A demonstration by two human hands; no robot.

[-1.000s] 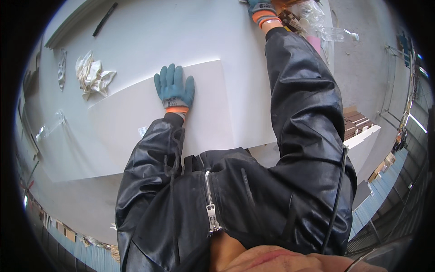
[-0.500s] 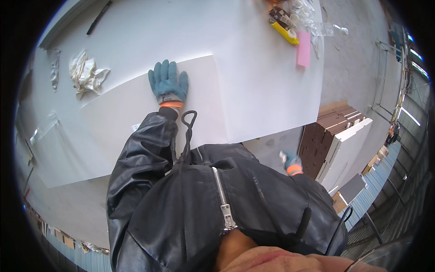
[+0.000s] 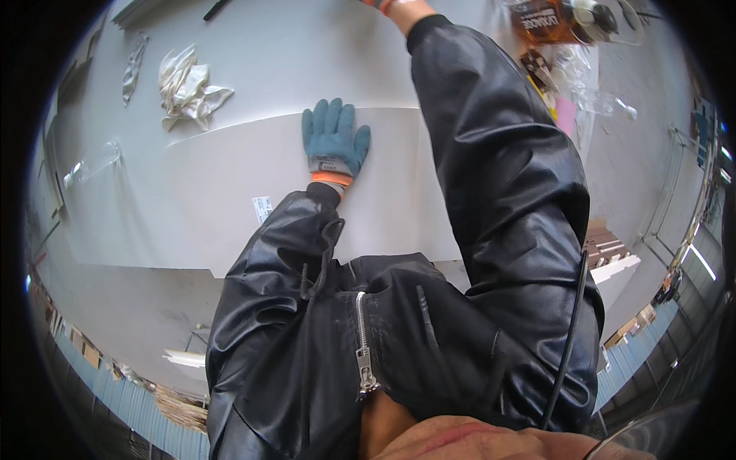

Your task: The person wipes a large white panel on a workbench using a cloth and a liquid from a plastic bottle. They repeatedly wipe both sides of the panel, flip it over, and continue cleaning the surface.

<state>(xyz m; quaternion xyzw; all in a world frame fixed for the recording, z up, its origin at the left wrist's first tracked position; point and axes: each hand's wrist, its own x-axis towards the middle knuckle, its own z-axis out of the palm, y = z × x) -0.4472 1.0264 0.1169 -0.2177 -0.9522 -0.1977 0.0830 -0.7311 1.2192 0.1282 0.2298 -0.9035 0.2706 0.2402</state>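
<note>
My left hand (image 3: 334, 138), in a teal glove with an orange cuff, lies flat with its fingers stretched out. It rests on a pale flat panel (image 3: 230, 172) near that panel's far edge. A small printed label (image 3: 262, 208) is stuck on the panel beside my left sleeve. My right arm reaches far across to the top edge of the view. Only the cuff end of my right hand (image 3: 377, 4) shows there; its fingers are cut off, so whatever they hold or touch is hidden.
The panel lies on a white tabletop (image 3: 299, 57). Crumpled white cloth (image 3: 188, 88) and a clear plastic bottle (image 3: 96, 162) are at left. A bottle of amber liquid (image 3: 537, 21), clear wrap (image 3: 571, 69) and a pink block (image 3: 565, 115) are far right. Brown boards (image 3: 606, 244) are stacked beyond my right arm.
My right hand has swung up from low at my right side to the far edge of the view. My left hand stays flat on the panel. The whole view has shifted.
</note>
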